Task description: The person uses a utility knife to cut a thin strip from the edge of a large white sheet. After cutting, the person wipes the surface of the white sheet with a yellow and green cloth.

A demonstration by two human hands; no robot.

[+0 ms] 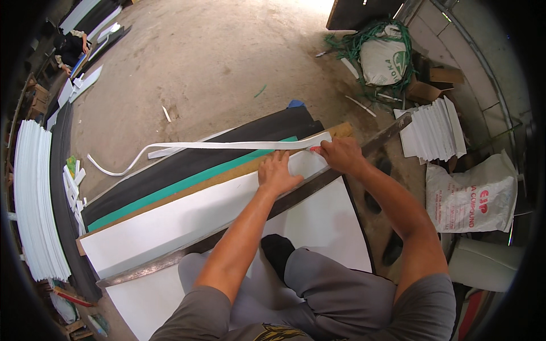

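Note:
Before me lies a long white sheet (170, 230), slanting up to the right. My left hand (277, 173) presses down on it with fingers outstretched, the tips at its far edge beside a brown straight strip (210, 183). At the sheet's right end my right hand (343, 155) is closed round a small red thing, mostly hidden; its kind does not show. A thin white strip (227, 145) runs left from beside the right fingers, its loose end curling over the floor. A dark, worn metal bar (170, 257) lies along the sheet's near side.
Beyond the sheet lie a green strip (187, 191) and black sheets (216, 156). White sheets are stacked at left (37, 199) and right (435, 129). Sacks stand far right (384, 59) and near right (472, 193). Another person (71, 50) works at far left.

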